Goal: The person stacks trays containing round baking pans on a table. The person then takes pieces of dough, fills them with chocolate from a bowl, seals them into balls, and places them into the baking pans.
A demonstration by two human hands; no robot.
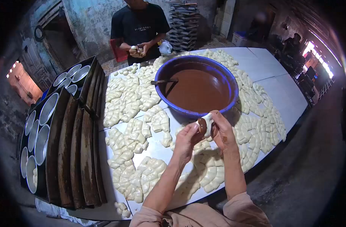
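Observation:
Between my two hands is a flattened piece of white dough (208, 131) with a glossy brown filling (202, 125) on it. My left hand (187, 139) is closed on its left edge, and my right hand (222, 130) grips its right side. Just beyond my hands stands a large blue basin (234, 99) of smooth brown paste (199, 90). A dark-handled tool (163, 81) leans into the paste at the basin's left. Many pale dough pieces (146, 174) lie in patches around the basin and under my forearms.
To the left, dark trays (72, 159) are stacked on edge, with round metal cups (42, 143) in the outer ones. Across the white table (282, 89), a person in a black shirt (140, 24) handles dough. Stacked metal racks (183, 26) stand behind.

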